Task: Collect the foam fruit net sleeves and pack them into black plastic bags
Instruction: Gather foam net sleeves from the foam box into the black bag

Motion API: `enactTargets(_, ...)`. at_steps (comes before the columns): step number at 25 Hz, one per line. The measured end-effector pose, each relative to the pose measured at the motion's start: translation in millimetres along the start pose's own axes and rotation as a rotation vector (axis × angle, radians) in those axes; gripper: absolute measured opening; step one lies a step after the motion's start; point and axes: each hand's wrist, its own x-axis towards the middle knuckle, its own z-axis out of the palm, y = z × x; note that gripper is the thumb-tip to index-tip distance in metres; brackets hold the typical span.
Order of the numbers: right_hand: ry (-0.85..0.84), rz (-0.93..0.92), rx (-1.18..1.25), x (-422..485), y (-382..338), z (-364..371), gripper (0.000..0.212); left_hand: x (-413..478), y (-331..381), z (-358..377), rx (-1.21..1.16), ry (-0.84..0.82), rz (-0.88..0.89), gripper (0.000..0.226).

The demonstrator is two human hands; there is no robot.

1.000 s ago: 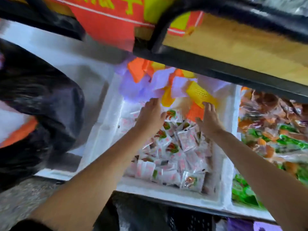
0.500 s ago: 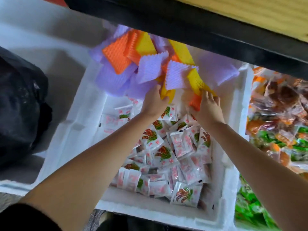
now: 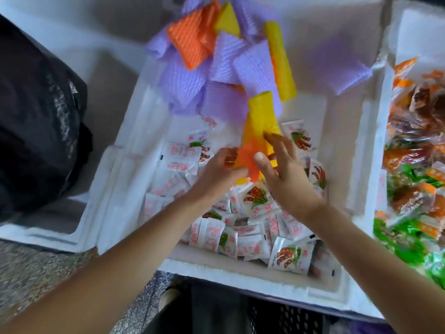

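Left hand (image 3: 216, 172): pinches orange sleeve (image 3: 248, 156) over mid-box (image 3: 240, 273).
Right hand (image 3: 286, 174): fingers spread, flat against yellow sleeve (image 3: 261, 116).
Pile: sleeves (image 3: 224, 61) heaped at box's far edge.
Tip: gather several together, leave sachets (image 3: 255, 201) behind, carry left to bag (image 3: 36, 112).

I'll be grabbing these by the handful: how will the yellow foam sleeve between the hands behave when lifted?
Probably very light: the yellow sleeve sticks up though the left hand grips and the right hand touches only its lower end. Likely semi-stiff and springy, since it holds its shape instead of drooping. Its ribbed foam mesh should grip fingers, not slip.
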Motion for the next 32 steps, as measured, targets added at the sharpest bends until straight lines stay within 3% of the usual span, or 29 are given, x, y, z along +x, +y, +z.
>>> enactTargets(3,0.093,-0.005,0.084,-6.4,-7.1,9.7,0.039,-18.0,-6.1,-7.3,-0.094,-0.078,-0.049,0.065)
enactTargets(5,0.127,0.032,0.117,-6.5,-9.1,12.8,0.023,-28.5,-7.1,-9.2,-0.11,-0.166,-0.029,0.065)
enactTargets(7,0.093,0.063,0.146,-8.4,-10.6,15.8,0.024,-32.2,-10.5,-7.5,-0.139,-0.116,0.027,0.039)
enactTargets(11,0.023,0.203,0.153,-3.6,-8.9,19.9,0.058,-32.2,-22.1,-13.2,-0.166,0.171,-0.007,0.011)
enactTargets(13,-0.059,0.29,0.184,6.4,-5.2,16.1,0.058,-33.4,-26.4,-19.1,-0.199,0.194,-0.023,0.011)
enactTargets(16,-0.057,0.304,0.28,12.1,-4.3,4.8,0.024,-36.6,-27.9,-26.5,-0.272,0.263,-0.006,0.018)
enactTargets(22,0.101,0.426,0.529,-0.7,-15.6,-0.9,0.021,-35.1,-34.4,-21.3,-0.389,0.477,0.07,0.023)
enactTargets(24,0.039,0.526,0.654,-4.5,-19.3,0.8,0.023,-35.7,-34.1,-19.3,-0.416,0.504,0.067,0.027)
enactTargets(28,-0.316,0.586,0.718,-12.1,-23.2,13.8,0.033,-41.9,-34.3,-13.1,-0.32,0.237,0.073,0.052)
enactTargets(30,-0.279,0.549,0.728,-10.1,-23.1,16.2,0.03,-43.6,-34.5,-11.7,-0.283,0.054,0.022,0.052)
enactTargets(32,-0.233,0.508,0.724,-7.5,-21.0,13.5,0.029,-43.0,-31.6,-13.9,-0.447,-0.023,-0.039,0.042)
